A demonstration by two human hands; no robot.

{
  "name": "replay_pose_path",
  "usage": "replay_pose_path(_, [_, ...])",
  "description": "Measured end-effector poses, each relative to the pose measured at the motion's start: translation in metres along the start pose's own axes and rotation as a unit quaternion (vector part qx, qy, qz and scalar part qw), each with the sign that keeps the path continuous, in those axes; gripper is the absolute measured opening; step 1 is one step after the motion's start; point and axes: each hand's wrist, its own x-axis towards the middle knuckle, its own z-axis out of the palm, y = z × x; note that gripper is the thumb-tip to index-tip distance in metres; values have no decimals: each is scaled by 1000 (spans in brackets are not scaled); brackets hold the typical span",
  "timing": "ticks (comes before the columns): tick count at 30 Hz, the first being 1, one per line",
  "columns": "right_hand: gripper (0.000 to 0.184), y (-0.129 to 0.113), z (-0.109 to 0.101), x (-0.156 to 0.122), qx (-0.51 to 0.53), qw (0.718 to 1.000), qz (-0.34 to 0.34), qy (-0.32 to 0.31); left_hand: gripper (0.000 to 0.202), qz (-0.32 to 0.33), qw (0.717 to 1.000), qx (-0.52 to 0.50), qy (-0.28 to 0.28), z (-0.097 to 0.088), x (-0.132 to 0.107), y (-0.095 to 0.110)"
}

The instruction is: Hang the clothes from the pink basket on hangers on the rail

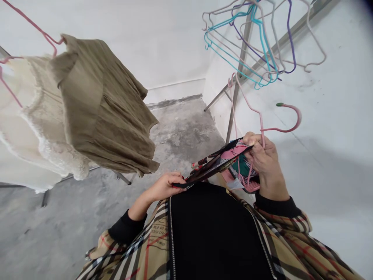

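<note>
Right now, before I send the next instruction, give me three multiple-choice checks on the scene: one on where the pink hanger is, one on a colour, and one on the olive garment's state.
1. Where is the pink wire hanger?
A. Lying on the floor
B. In the right hand
C. Hooked on the upper rail

2. What colour is its hook tip?
A. Blue
B. White
C. Green

3. What state is the olive garment in?
A. Hanging up
B. Folded on the floor
C. Held in a hand

1. B: the hand closes on its shaft, beside the patterned fabric.
2. C: a green cap ends the pink hook.
3. A: it hangs loose beside the cream lace garment.
</note>
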Motion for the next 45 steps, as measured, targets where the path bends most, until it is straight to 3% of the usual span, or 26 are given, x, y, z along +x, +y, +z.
replay_pose_path(3, [32,7,1,4,-47,999,25,-4,27,-7,1000,-5,11,-9,0,7])
replay_pose_path(10, [39,29,18,29,-81,995,42,-42,31,67,992,-104,19,-27,10,15])
replay_pose_path(12, [39,33,21,36,-80,995,43,-44,33,41,985,-156,62,-32,11,11])
replay_pose_path(14, [40,37,20,41,-92,994,37,-36,35,-1,972,-187,143,-40,9,3])
replay_pose_path(16, [40,40,16,44,-115,993,27,-30,37,-25,956,-195,220,-53,4,-5])
replay_pose_path(18, [39,43,9,46,-149,988,10,-33,34,-35,948,-181,260,-68,-3,-10])
replay_pose_path(23, [36,43,-2,45,-246,966,-44,-69,33,-89,954,-155,240,-102,-17,-4])
replay_pose_path(27, [35,45,-1,45,-255,963,-44,-75,35,-112,942,-200,246,-108,-17,4])
replay_pose_path(33, [38,55,10,54,-243,967,-45,-63,39,-96,913,-291,268,-84,4,16])
replay_pose_path(38, [41,48,44,39,-262,965,-18,-30,32,-90,875,-363,307,-43,42,24])
replay_pose_path(42, [37,46,83,11,-173,974,78,-128,52,-32,908,-305,284,2,70,17])
replay_pose_path(45, [41,49,98,0,-138,975,93,-144,73,5,948,-181,261,31,79,7])
